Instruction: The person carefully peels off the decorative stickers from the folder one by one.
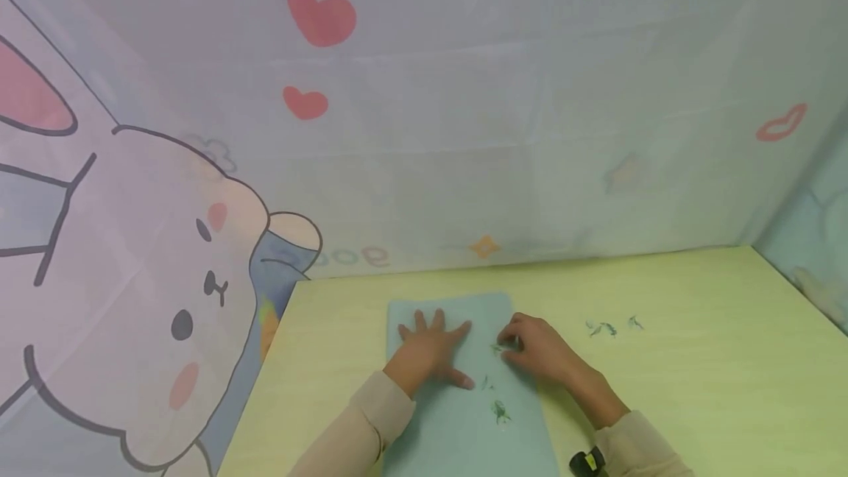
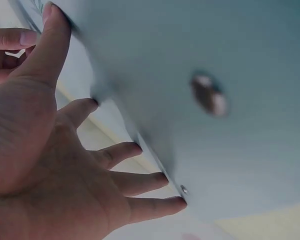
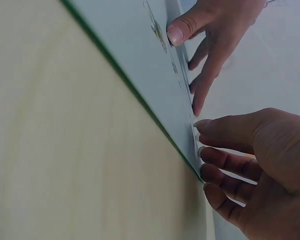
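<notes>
A flat pale blue board lies on the table, a dark green edge showing in the right wrist view. My left hand rests on it with fingers spread wide. My right hand is at the board's right side, fingers bent, thumb and index fingertips right at a small green leaf-like piece; I cannot tell whether they pinch it. Another leaf-like piece lies near my left thumb, and a bigger green one is closer to me. Two shiny round metal spots show on the board in the left wrist view, one a rivet-like dot.
Several similar small leaf-like pieces lie on the yellow-green table, right of the board. Behind stands a pale curtain printed with hearts and a large rabbit. A black and yellow band is at my right sleeve.
</notes>
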A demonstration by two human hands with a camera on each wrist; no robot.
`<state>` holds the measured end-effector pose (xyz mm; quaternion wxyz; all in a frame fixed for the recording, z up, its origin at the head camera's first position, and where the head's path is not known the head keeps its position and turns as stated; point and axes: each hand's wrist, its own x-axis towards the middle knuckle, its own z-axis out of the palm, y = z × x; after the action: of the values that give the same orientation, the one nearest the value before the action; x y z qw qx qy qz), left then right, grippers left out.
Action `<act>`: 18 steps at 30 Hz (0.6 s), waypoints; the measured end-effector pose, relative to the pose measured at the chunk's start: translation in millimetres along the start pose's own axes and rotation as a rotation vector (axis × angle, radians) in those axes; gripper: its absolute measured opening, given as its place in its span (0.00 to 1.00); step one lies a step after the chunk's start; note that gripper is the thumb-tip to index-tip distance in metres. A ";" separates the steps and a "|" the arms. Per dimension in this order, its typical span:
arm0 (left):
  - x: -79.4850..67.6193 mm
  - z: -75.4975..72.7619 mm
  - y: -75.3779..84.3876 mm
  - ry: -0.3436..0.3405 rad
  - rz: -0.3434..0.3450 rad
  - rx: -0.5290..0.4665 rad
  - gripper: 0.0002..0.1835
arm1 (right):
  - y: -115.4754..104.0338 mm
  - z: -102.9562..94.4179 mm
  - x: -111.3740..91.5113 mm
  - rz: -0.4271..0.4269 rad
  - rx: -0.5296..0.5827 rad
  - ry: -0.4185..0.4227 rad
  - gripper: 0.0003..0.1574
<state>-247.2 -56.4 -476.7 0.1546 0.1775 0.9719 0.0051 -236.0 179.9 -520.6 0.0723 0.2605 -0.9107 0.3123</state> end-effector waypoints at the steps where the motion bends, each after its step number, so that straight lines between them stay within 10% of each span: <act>1: -0.2 0.1 -0.2 0.000 0.000 0.002 0.60 | -0.3 0.0 0.4 -0.001 -0.001 -0.002 0.09; 18: -1.8 -3.7 5.5 -0.019 -0.033 0.066 0.60 | -6.7 1.0 5.5 -0.013 -0.071 -0.007 0.08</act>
<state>-244.9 -51.7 -472.3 0.1578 0.1663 0.9729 -0.0314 -237.1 172.5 -516.2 0.0804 0.2646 -0.9198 0.2783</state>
